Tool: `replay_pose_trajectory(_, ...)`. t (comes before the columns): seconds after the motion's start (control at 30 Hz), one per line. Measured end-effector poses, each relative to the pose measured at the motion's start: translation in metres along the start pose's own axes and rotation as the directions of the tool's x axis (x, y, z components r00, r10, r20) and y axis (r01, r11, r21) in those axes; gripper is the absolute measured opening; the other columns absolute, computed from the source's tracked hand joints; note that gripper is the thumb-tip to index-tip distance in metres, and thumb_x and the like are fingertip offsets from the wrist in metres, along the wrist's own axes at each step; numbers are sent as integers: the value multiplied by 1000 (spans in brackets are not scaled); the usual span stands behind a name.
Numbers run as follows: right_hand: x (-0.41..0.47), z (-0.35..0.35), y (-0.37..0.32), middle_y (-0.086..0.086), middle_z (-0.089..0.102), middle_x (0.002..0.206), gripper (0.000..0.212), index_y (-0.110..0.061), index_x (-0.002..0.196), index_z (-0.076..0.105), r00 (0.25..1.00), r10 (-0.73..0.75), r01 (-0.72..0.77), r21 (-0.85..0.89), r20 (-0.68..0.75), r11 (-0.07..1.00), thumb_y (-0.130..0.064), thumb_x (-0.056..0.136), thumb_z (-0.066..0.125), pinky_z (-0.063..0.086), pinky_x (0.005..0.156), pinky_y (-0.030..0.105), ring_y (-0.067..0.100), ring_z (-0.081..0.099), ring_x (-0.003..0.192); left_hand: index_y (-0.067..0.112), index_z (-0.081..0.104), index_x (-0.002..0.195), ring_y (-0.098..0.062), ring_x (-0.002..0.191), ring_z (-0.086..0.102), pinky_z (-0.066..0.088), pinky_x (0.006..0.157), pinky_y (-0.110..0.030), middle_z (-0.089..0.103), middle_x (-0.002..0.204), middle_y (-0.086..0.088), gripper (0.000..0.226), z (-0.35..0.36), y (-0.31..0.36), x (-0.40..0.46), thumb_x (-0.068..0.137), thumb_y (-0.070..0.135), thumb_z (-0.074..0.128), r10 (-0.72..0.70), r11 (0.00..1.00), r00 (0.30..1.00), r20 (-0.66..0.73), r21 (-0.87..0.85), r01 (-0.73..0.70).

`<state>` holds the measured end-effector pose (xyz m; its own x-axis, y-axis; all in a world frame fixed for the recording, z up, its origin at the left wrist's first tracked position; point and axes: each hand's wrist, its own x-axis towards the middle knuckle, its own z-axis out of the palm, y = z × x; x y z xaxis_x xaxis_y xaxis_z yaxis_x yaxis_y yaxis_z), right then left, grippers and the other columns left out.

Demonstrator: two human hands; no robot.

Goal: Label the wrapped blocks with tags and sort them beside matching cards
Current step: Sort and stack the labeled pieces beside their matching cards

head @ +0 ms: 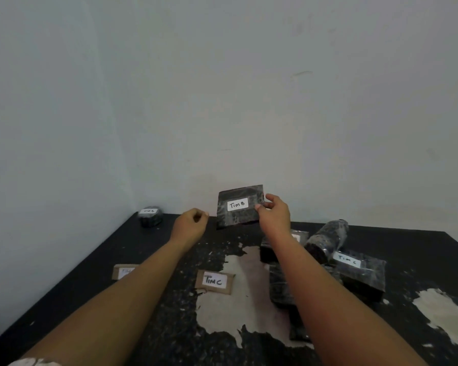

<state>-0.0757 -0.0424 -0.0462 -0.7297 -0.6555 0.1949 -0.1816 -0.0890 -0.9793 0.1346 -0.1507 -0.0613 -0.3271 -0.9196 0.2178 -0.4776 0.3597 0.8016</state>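
Above table (95, 260), block (238, 207) between fingers (262, 206)

Right hand (274, 211) pinches the TIM B block (238, 206) aloft; left hand (192, 224) seemingly holds nothing.
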Motion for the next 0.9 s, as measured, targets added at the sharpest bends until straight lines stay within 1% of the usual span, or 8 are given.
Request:
replay_pose_trajectory(0.1,-8,37,3,5,76,126,35,-11,141,69,997,24,-24,7,75,1000,-6,107,66,61,105,44,24,73,113,22,73,102,-19,94,69,47,78,-31,71,93,4,19,-35,-27,8,108,38,62,-15,998,999,-39,59,17)
replay_pose_trajectory(0.17,-14,65,5,5,76,124,30,-13,136,68,991,47,-50,24,126,998,-4,107,65,62,102,41,22,73,112,19,75,103,-20,92,67,46,78,-31,72,94,0,23,-59,-43,11,108,38,62,-39,994,997,-60,97,45)
replay_pose_trajectory(0.33,-25,135,17,0,67,114,24,-19,126,58,962,102,-112,26,252,993,-4,109,62,57,74,20,9,67,98,18,75,112,-21,97,65,50,85,-34,71,107,-1,25,-111,-90,23,109,38,61,-86,981,988,-129,163,107)
replay_pose_trajectory(0.4,-28,164,25,3,69,115,24,-16,125,57,953,106,-115,14,284,993,-2,108,63,57,72,18,6,66,95,20,73,123,-19,104,63,49,91,-34,69,112,0,26,-123,-105,26,110,39,60,-96,984,985,-143,132,116)
replay_pose_trajectory(0.47,-31,193,34,5,71,115,23,-15,123,57,941,108,-118,11,321,993,-1,107,64,56,70,15,6,68,95,23,70,122,-18,106,62,47,92,-34,67,111,3,24,-134,-120,30,111,40,57,-99,990,983,-154,84,113)
replay_pose_trajectory(0.6,-32,245,49,7,72,120,24,-20,118,58,923,144,-165,28,358,986,1,106,63,60,80,22,16,72,105,24,68,117,-17,102,65,48,83,-31,70,109,3,25,-152,-156,43,112,43,52,-121,991,978,-173,44,130)
replay_pose_trajectory(0.77,-23,299,67,3,71,117,25,-18,125,59,907,190,-216,28,377,976,-1,107,63,57,77,21,10,70,101,24,71,116,-13,97,68,49,76,-25,71,102,7,22,-168,-199,64,110,42,59,-182,983,960,-213,-13,183)
replay_pose_trajectory(0.9,-15,331,80,5,72,119,26,-17,127,59,896,216,-246,27,389,969,0,107,63,60,82,25,14,71,105,25,69,128,-11,104,68,53,90,-28,72,111,10,26,-167,-223,81,107,40,65,-211,977,966,-146,-44,207)
